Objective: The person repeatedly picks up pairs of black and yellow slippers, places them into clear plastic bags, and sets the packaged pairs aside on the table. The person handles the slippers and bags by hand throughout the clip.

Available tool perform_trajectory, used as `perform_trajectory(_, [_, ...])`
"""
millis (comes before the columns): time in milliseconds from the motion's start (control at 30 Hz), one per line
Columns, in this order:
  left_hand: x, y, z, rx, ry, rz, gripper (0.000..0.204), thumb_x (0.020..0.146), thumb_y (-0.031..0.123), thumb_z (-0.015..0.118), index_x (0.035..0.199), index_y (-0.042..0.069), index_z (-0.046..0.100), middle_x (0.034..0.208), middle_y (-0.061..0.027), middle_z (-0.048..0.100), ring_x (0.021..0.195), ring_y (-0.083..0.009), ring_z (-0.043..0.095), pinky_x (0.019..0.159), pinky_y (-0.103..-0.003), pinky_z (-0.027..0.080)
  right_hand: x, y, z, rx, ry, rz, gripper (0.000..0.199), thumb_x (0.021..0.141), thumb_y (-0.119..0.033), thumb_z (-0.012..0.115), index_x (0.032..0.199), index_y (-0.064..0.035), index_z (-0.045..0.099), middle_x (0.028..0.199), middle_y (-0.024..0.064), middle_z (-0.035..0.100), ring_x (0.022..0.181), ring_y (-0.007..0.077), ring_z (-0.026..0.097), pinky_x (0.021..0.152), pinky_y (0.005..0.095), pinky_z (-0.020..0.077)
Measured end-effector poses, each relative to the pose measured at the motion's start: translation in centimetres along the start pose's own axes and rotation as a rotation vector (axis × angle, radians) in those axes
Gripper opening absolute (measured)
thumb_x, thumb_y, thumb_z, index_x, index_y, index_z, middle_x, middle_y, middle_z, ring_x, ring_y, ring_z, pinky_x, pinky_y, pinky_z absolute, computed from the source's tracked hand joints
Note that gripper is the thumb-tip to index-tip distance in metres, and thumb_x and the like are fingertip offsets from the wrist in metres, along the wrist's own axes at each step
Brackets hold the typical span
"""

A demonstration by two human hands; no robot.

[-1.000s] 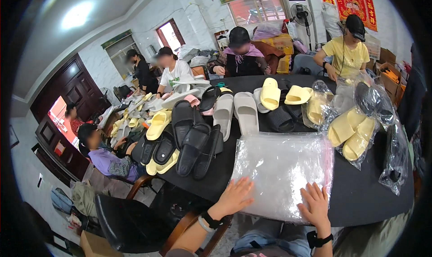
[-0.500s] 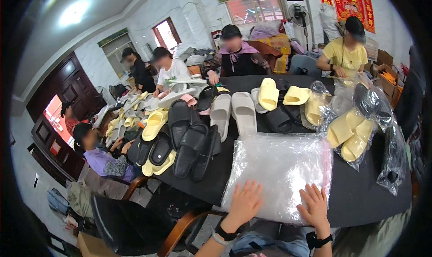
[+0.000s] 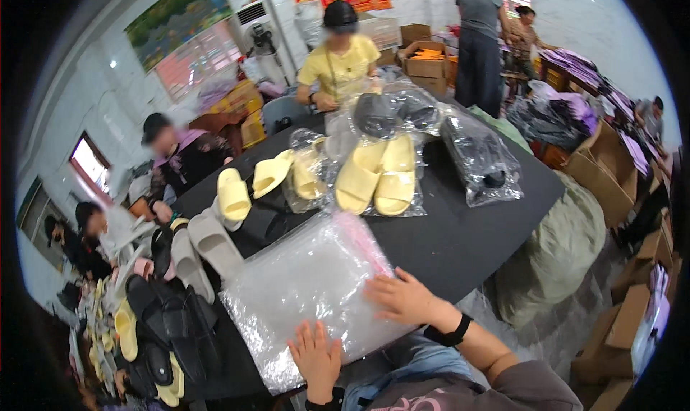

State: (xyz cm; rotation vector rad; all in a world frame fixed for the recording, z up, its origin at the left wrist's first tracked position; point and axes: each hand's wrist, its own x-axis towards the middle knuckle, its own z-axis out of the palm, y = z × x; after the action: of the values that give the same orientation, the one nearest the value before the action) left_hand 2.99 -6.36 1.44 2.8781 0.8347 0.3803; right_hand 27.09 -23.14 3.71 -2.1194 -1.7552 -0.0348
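Left hand (image 3: 317,358), right hand (image 3: 405,299) on apparent bag stack (image 3: 298,278)

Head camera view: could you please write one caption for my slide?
Left hand and right hand rest on clear plastic bags, yellow slippers beyond on the black table.

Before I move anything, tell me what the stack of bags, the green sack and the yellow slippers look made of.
Stack of bags: thin clear plastic film, glossy, judging by bright glints.
Green sack: perhaps woven plastic or cloth, dull, with soft folds; which is unclear.
Yellow slippers: likely moulded foam or rubber, matt, since they look smooth and evenly coloured.
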Motion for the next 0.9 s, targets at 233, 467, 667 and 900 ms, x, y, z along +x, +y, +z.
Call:
perform_trajectory(233, [-0.3, 0.0, -0.1, 0.008, -0.002, -0.001, 0.064, 0.098, 0.044, 0.052, 0.15, 0.007, 0.043, 0.156, -0.0236, 0.036, 0.145, -0.0424, 0.03, 0.119, -0.06, 0.013, -1.8, 13.7, -8.4, 0.245, 0.951, 0.552, 0.064, 0.078, -0.018, 0.079, 0.133, -0.0006, 0.052, 0.135, 0.0173, 0.052, 0.128, 0.0329, 0.051, 0.103, 0.0423, 0.0436])
perform_trajectory(467, [-0.2, -0.1, 0.3, 0.008, 0.018, 0.003, 0.064, 0.098, 0.045, 0.052, 0.149, 0.007, 0.044, 0.155, -0.0236, 0.037, 0.145, -0.0422, 0.032, 0.119, -0.06, 0.013, -5.4, 32.2, -9.1, 1.771, 1.453, 0.964, 0.049, 0.078, -0.029, 0.085, 0.112, -0.0091, 0.056, 0.114, 0.0075, 0.048, 0.095, 0.0176, 0.051, 0.081, 0.0325, 0.0468])
perform_trajectory(667, [-1.7, -1.6, 0.1, 0.074, 0.112, -0.051, 0.062, 0.094, 0.047, 0.057, 0.145, 0.013, 0.05, 0.149, -0.0206, 0.047, 0.14, -0.0404, 0.039, 0.116, -0.062, 0.02, -0.9, 32.6, -7.4, 1.56, 1.177, 0.7, 0.016, 0.092, -0.024, 0.071, 0.087, -0.0109, 0.062, 0.07, -0.0006, 0.06, 0.055, 0.011, 0.057, 0.051, 0.0236, 0.0466])
perform_trajectory(900, [-0.2, -0.2, 0.0, 0.036, 0.124, 0.012, 0.063, 0.097, 0.052, 0.052, 0.148, 0.016, 0.046, 0.152, -0.0175, 0.043, 0.142, -0.0364, 0.038, 0.116, -0.061, 0.021, -9.2, 39.4, -14.7, 1.367, 1.004, 0.324, 0.048, 0.098, -0.017, 0.063, 0.142, -0.0054, 0.049, 0.103, -0.0021, 0.064, 0.077, 0.0026, 0.059, 0.06, 0.0158, 0.0449])
